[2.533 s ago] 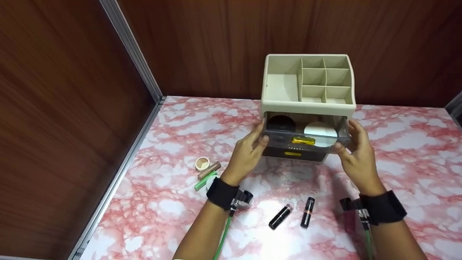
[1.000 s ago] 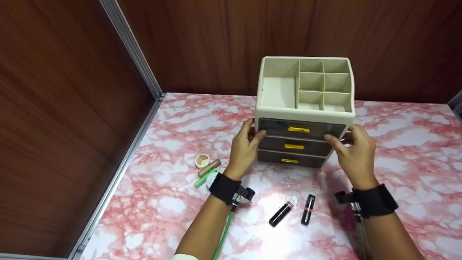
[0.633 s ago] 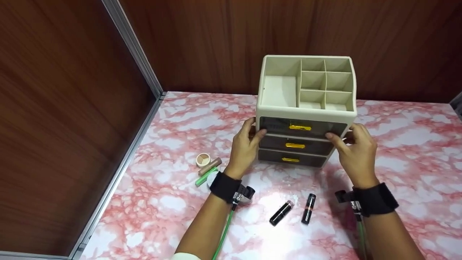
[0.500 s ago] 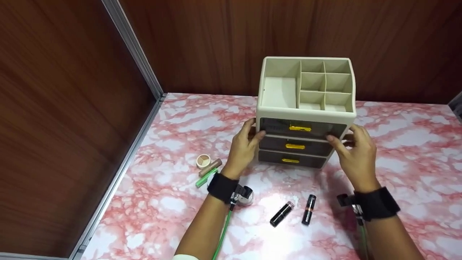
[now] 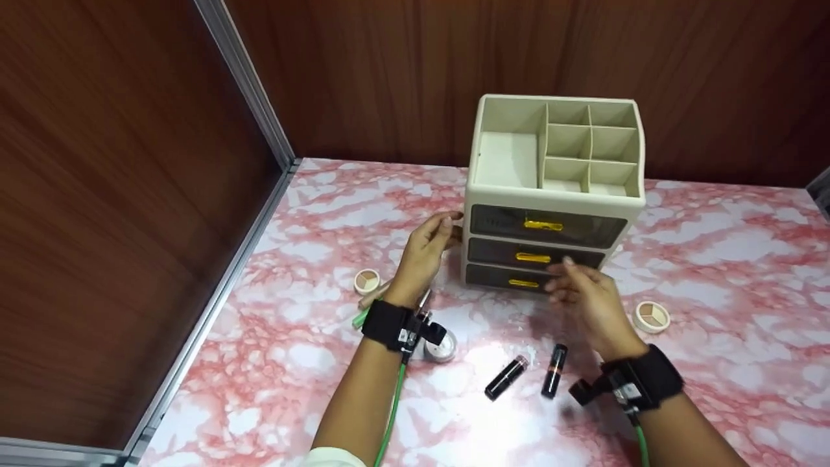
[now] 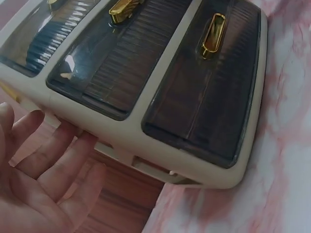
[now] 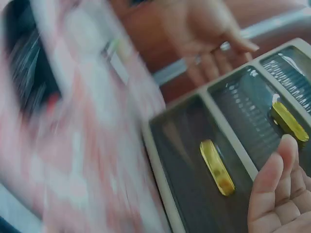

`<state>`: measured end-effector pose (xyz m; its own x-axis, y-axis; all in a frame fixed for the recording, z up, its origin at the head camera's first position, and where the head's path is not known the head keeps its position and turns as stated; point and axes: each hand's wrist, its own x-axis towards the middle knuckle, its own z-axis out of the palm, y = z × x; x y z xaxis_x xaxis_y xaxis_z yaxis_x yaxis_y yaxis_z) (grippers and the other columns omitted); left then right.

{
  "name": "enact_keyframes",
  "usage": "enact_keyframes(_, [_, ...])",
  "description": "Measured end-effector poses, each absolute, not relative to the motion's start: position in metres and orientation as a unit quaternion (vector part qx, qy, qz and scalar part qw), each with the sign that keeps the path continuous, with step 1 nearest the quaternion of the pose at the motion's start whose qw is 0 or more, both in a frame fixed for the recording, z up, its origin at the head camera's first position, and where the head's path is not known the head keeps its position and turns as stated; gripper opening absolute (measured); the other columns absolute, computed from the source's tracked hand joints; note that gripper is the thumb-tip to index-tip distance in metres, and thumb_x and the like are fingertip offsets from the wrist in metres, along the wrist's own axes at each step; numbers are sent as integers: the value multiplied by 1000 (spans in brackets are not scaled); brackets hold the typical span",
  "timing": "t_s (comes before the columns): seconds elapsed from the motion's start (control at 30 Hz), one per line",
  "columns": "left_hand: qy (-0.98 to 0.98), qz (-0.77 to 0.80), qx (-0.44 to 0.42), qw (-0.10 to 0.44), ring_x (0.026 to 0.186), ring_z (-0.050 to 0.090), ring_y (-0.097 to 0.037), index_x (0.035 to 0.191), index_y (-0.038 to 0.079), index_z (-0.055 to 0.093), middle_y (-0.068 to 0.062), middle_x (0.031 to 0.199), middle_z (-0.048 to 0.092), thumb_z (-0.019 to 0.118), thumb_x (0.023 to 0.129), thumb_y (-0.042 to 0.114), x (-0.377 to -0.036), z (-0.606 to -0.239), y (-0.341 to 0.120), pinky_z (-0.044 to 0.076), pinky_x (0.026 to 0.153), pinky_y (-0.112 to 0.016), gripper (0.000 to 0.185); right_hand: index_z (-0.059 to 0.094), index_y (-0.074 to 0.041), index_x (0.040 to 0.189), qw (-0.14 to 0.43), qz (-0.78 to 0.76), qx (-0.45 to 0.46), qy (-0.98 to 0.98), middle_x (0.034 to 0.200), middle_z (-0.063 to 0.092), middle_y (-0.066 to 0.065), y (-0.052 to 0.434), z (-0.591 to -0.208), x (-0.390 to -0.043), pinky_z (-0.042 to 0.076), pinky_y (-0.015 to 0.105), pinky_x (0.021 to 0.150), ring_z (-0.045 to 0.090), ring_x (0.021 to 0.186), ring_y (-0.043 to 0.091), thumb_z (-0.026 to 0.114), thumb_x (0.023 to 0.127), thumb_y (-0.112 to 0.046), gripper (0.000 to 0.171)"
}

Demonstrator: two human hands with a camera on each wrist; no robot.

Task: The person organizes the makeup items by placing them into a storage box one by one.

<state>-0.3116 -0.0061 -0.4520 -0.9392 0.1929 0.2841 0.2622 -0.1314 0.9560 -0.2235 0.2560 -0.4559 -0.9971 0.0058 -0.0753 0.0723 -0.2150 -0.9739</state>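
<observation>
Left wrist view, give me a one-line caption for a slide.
Open left hand with fingertips touching the side of a cream drawer organizer, its three smoky, gold-handled drawers shut.

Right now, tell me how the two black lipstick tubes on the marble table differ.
The left black lipstick tube lies slanted, its pinkish tip up and right; the right black lipstick tube lies nearly straight, closer to the right hand, with an orange band at its middle. Both lie flat, untouched, in front of the drawers.

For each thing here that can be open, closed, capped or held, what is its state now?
Top drawer: closed.
Middle drawer: closed.
Bottom drawer: closed.
Left hand: open, beside the organizer.
Right hand: open, holds nothing.
Two lipsticks: capped, lying on the table.
</observation>
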Motion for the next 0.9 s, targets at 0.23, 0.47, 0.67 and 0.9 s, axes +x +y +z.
enact_keyframes(0.23, [-692,-709,-135,-11,93,63,-18,108,-5,67,-5,94,68,53,101,16,-302,-448,-7,50,92,-41,27,66,3,102,64,-845,57,527,78,70,11,238,-457,-234,54,28,62,65,65,19,63,96,-31,35])
enact_keyframes(0.47, [-711,-687,-150,0,83,57,-11,102,-7,66,-11,89,64,53,101,13,-298,-434,-6,49,88,-46,23,67,1,96,26,-843,67,533,74,69,10,232,-454,-235,54,25,57,64,60,16,67,94,-25,26])
enact_keyframes(0.67, [-719,-677,-157,7,87,58,-20,99,0,67,-11,89,62,54,101,23,-314,-459,-4,50,83,-40,27,70,2,90,7,-839,66,540,69,67,9,230,-458,-224,52,25,53,62,55,15,68,93,-23,24])
enact_keyframes(0.9, [-723,-672,-162,6,90,60,-24,101,2,67,-7,89,63,55,101,26,-315,-459,-7,50,83,-37,27,68,5,85,-7,-831,64,552,67,65,11,226,-460,-205,53,28,53,60,54,17,68,93,-21,27])
